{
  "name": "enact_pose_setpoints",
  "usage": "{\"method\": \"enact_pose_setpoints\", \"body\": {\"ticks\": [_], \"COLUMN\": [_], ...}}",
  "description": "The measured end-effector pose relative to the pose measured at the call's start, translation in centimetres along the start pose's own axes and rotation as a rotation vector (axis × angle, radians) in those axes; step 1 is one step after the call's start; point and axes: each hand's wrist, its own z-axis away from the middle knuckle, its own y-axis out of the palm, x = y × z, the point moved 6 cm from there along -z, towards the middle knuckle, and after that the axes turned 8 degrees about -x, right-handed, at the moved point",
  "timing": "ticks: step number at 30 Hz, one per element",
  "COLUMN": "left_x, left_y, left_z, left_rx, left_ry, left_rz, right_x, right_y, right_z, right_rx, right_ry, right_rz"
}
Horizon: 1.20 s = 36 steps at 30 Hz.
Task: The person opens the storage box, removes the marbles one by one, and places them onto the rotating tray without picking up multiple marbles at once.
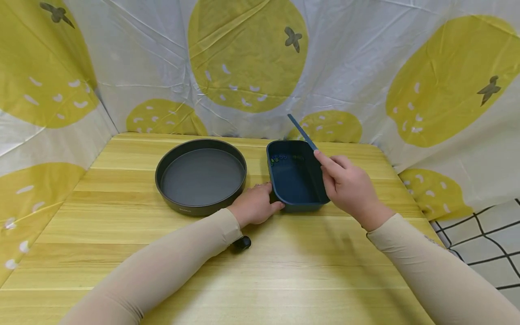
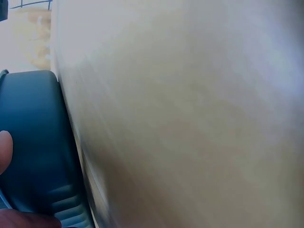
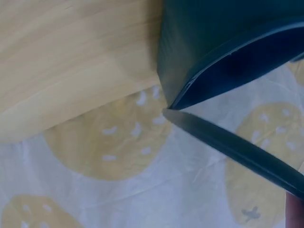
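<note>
A deep, dark blue rectangular container point(image 1: 298, 207) with rounded corners stands on the wooden table. My left hand point(image 1: 256, 203) rests at its near left corner, fingers along the left side and thumb on the front wall. In the left wrist view the thumb point(image 2: 4, 151) lies against that wall. My right hand point(image 1: 349, 183), over the container's right rim, pinches a long, narrow dark blue strip point(image 1: 301, 132), tilted up and away. In the right wrist view the strip point(image 3: 237, 148) tapers toward the container's corner. Small round specks point(image 1: 280, 158) show inside the container on its far left wall.
Left of the container stands a round dark grey pan point(image 1: 201, 210), close to my left hand. A small black rounded thing point(image 1: 242, 243) shows beside the left sleeve. A curtain point(image 1: 154, 58) with a yellow fruit print hangs behind the table point(image 1: 284, 275).
</note>
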Motion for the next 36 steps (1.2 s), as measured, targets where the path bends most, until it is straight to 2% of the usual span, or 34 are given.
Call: {"method": "enact_pose_setpoints", "body": {"ticks": [7,20,29,36], "left_x": [0.0,0.0,0.0,0.1], "left_y": [0.0,0.2,0.2,0.2], "left_z": [0.1,0.0,0.0,0.0], "left_rx": [0.006,0.005,0.015,0.014], "left_ry": [-0.011,-0.017,-0.021,-0.022], "left_rz": [0.004,-0.006,-0.01,-0.021], "right_x": [-1.3,-3.0,-4.3,-5.0], "right_y": [-1.0,-1.8,-2.0,-2.1], "right_z": [0.3,1.7,3.0,4.2], "right_rx": [-0.07,-0.101,-0.127,-0.098], "right_ry": [0.117,0.274,0.429,0.475], "right_rz": [0.025,0.026,0.018,0.037]}}
